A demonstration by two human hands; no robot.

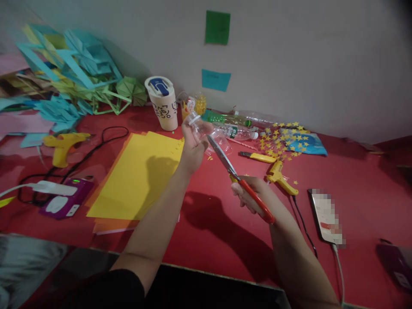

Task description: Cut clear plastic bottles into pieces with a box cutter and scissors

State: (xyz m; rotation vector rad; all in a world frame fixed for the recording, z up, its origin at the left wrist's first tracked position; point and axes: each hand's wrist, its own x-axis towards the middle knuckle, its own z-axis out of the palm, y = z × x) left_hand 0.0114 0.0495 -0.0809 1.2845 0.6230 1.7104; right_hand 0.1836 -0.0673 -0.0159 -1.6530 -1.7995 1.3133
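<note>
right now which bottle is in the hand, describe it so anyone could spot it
Start at the red table and look above the yellow paper. The left hand holds up a clear plastic bottle, with red-handled scissors in the right hand touching it. The other bottles lie flat by the wall.

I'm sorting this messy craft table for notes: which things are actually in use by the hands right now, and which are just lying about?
In use:
- clear plastic bottle, held in the left hand
- red-handled scissors, in the right hand, blades at the bottle

Lying about:
- yellow paper sheets
- two glue guns
- cup
- paper stars
- spare bottles
- phone
</note>
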